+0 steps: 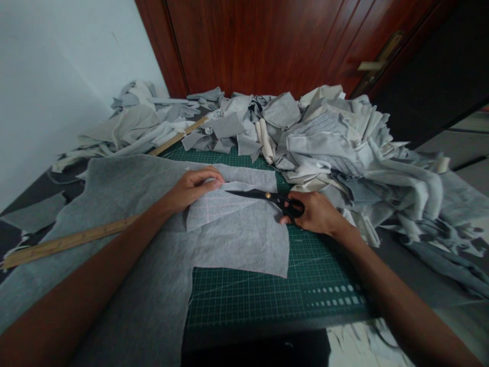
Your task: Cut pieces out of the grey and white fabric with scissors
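Cloth (244, 244) needed steady tension, I judged: my left grip (194, 187) pinched a lined flap (212, 206), my right grip (315, 211) grasped the scissors (268, 195), whose blades (248, 193) wanted levelling.

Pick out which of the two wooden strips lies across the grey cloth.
The nearer strip, at lower left: it rests on top of the large grey cloth. The farther strip shows only beyond that cloth's far edge, beside heaped scraps.
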`<action>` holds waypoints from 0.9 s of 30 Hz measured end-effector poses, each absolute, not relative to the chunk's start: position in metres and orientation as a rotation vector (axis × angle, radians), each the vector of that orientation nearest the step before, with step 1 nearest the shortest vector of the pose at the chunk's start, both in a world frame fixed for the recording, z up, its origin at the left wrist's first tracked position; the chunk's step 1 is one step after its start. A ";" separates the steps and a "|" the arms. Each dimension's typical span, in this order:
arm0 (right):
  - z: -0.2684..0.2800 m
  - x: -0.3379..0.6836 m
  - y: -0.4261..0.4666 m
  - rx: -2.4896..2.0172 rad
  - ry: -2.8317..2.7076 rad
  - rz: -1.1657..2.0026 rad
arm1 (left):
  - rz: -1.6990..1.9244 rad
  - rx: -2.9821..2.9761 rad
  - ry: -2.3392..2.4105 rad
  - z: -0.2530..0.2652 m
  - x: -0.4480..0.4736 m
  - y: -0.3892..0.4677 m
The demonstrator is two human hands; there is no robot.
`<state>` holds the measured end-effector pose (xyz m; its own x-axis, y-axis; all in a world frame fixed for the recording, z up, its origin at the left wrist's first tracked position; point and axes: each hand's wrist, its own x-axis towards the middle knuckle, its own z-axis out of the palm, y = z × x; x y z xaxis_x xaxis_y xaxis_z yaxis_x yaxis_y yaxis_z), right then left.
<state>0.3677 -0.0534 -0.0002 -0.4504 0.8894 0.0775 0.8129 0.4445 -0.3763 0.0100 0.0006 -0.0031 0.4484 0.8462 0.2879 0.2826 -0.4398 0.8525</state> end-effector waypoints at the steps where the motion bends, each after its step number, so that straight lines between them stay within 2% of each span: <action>1: 0.000 0.368 -0.053 -1.474 -2.434 0.416 | 0.954 1.944 0.935 -0.003 0.010 0.001; 27: -0.006 0.376 -0.049 -1.461 -2.420 0.393 | 0.884 1.861 1.064 0.000 0.013 -0.002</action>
<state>0.3758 -0.0487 -0.0063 -0.4454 0.8895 0.1021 0.8114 0.4492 -0.3740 0.0133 -0.0018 -0.0001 0.4019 0.8983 0.1774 0.3395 -0.3261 0.8823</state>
